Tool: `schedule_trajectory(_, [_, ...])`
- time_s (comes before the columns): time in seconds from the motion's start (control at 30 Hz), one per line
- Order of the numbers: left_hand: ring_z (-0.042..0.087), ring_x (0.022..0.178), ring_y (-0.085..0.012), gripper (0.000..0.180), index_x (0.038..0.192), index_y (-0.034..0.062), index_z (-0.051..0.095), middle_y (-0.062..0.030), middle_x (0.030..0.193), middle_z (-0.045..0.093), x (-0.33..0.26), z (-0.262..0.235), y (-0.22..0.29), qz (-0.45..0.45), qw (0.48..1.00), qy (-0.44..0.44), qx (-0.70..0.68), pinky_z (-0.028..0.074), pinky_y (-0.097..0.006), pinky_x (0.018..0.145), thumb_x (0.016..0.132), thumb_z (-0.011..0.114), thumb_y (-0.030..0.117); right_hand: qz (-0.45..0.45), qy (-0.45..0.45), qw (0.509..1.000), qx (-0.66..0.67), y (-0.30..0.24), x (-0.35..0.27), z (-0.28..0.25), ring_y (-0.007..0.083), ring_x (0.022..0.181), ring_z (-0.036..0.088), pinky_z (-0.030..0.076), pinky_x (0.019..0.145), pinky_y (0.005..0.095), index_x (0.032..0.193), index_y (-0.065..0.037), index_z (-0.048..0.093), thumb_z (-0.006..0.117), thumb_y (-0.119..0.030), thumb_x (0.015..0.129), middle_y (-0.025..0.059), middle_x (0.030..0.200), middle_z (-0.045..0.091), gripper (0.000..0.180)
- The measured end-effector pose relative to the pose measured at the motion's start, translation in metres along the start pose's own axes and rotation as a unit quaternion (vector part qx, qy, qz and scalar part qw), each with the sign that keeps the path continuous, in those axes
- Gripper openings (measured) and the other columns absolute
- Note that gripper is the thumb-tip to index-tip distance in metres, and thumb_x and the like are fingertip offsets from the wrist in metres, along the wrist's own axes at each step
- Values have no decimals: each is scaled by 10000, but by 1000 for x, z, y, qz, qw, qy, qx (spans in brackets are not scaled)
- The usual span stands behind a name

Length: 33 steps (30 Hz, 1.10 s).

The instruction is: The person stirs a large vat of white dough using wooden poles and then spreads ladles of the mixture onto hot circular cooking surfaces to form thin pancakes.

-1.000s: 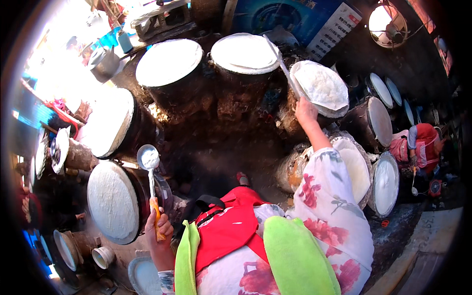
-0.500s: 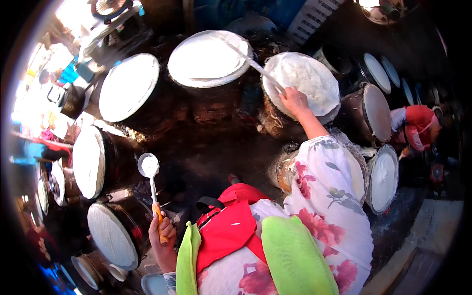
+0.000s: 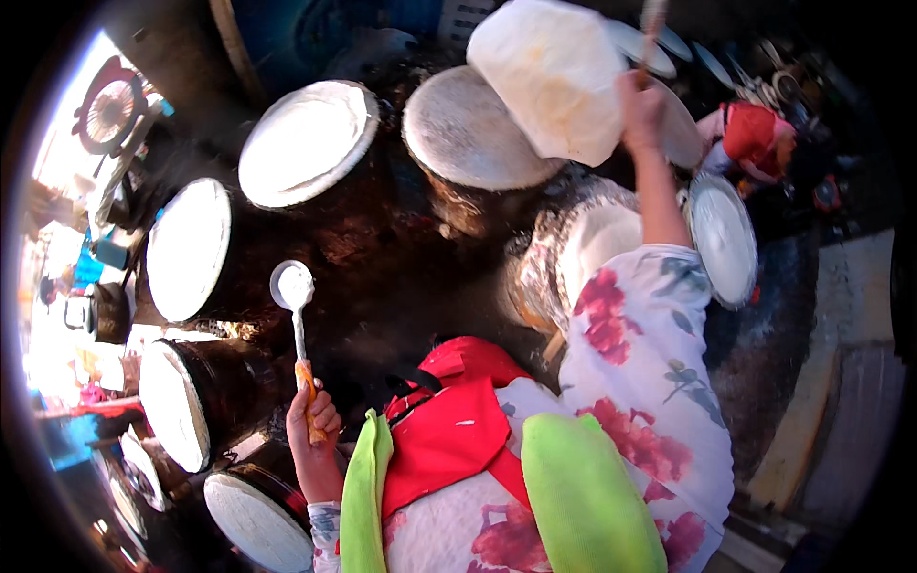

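My left hand (image 3: 317, 425) is closed around the orange handle of a ladle (image 3: 298, 329), whose round bowl carries white batter. Up at the right, my right hand (image 3: 642, 115) grips a stick-like tool (image 3: 653, 24), blurred by motion. A broad, thin white flatbread (image 3: 549, 81) with faint brownish spots hangs just left of that hand, raised off the griddle. Whether the fingers or the tool carry it, I cannot tell. Below it lies a round grey-brown griddle (image 3: 458, 129), its visible part bare.
Round griddles ring me, among them one with a white sheet (image 3: 306, 143) and another white-topped one (image 3: 189, 250) at the left. A white-topped griddle (image 3: 723, 244) stands at the right. Beyond it a person in red (image 3: 755, 138) bends down. A fan (image 3: 110, 113) is at the far left.
The flatbread has come off its griddle and is now up in the air by my right hand, which has moved up and right. The view has turned right; my left hand still holds the ladle.
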State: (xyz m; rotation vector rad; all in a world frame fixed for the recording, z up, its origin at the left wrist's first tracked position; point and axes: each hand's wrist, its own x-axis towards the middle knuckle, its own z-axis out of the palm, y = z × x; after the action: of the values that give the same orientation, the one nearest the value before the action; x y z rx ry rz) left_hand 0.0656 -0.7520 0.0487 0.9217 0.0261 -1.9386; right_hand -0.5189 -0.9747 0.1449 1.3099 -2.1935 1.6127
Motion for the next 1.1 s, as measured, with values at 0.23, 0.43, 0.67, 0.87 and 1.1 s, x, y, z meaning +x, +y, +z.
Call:
schedule_trajectory(0.23, [354,400,-52,187,1002,62,505,42,571,372,17,-12,-2,-57,997,-22,36,280,-202,373,953,482,242,215,151,921,289,62,-59,-191,240,839,637,520,684,379,1097,27,548,633,-229,817,106,984,625,388])
schedule_trajectory(0.43, [344,393,-50,187,999,67,508,44,569,372,31,1,-7,-108,991,-40,61,267,-193,369,953,483,247,378,256,869,189,175,-235,-264,276,962,599,510,768,416,1197,65,460,598,-204,826,144,1140,559,478])
schedule_trajectory(0.67, [332,391,-51,200,1012,64,500,44,573,371,32,4,1,-116,990,-62,53,257,-195,366,957,472,254,459,57,842,-277,241,-329,-273,306,873,637,501,740,429,1040,-31,620,510,-315,900,199,932,653,336])
schedule_trajectory(0.87, [350,414,-54,204,1018,59,489,43,588,375,14,0,6,-100,992,-74,-5,290,-208,396,961,457,252,232,12,877,-420,168,-267,-217,389,843,622,481,710,465,979,-50,622,442,-367,937,185,931,655,367])
schedule_trajectory(1.1, [358,417,-51,200,1014,60,498,40,587,379,-17,-24,7,-3,993,-81,-80,306,-207,405,965,456,249,-222,-253,937,-96,-13,-228,101,409,695,589,456,591,480,930,-67,579,602,-207,851,187,786,619,163])
